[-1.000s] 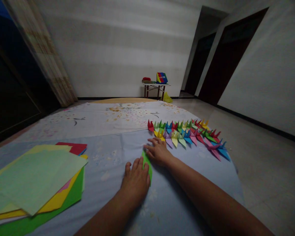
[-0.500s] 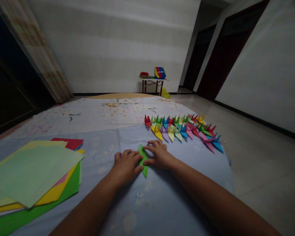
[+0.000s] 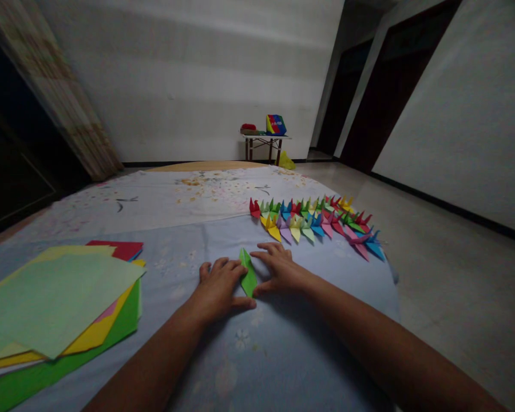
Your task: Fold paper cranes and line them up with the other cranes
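A narrow strip of folded green origami paper [image 3: 248, 279] lies on the blue flowered cloth, pointed at its ends. My left hand [image 3: 218, 289] rests on the cloth, its fingertips holding the paper's left edge down and its thumb stretched out below the lower tip. On the other side, my right hand [image 3: 281, 269] has its fingers apart, with the index finger beside the upper part and the thumb at the lower right edge. Whether the right thumb presses on the paper is too small to tell.
Rows of colourful folded paper cranes [image 3: 309, 220] stand beyond my right hand. To the left lies a stack of coloured paper sheets [image 3: 64, 297]. A small side table [image 3: 266, 137] with a multicoloured box stands by the far wall.
The left thumb has moved off the green paper and outward below it. The paper's lower tip now sits higher, and the strip looks shorter and slightly wider. The view has shifted a little.
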A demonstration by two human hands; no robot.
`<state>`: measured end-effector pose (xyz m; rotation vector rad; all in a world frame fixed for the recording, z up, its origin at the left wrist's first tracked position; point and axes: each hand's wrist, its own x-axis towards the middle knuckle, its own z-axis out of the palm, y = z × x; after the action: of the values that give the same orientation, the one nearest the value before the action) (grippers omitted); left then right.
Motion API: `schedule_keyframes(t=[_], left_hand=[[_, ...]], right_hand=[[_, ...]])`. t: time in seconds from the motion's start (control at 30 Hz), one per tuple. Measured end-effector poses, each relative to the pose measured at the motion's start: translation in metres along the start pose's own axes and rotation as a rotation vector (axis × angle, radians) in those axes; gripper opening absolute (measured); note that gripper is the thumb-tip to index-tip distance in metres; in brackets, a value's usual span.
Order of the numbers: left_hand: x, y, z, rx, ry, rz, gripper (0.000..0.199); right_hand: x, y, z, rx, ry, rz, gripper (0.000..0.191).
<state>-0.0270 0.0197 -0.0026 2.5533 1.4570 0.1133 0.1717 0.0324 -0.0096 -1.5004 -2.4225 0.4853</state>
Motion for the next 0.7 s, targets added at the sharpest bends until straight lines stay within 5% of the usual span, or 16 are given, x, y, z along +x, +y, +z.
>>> schedule_keyframes(t=[0.2, 0.57, 0.7], left_hand=[[0.001, -0.015, -0.008, -0.069, -0.148, 0.03, 0.082], [0.0, -0.017, -0.008, -0.073, -0.133, 0.034, 0.081], [0.001, -0.018, -0.009, -0.075, -0.13, 0.044, 0.081]], right_hand=[[0.003, -0.007, 0.006, 0.006, 0.072, -0.02, 0.083], [-0.01, -0.006, 0.002, 0.001, -0.041, -0.05, 0.103], [-0.002, -0.007, 0.0, 0.023, 0.063, 0.011, 0.095]])
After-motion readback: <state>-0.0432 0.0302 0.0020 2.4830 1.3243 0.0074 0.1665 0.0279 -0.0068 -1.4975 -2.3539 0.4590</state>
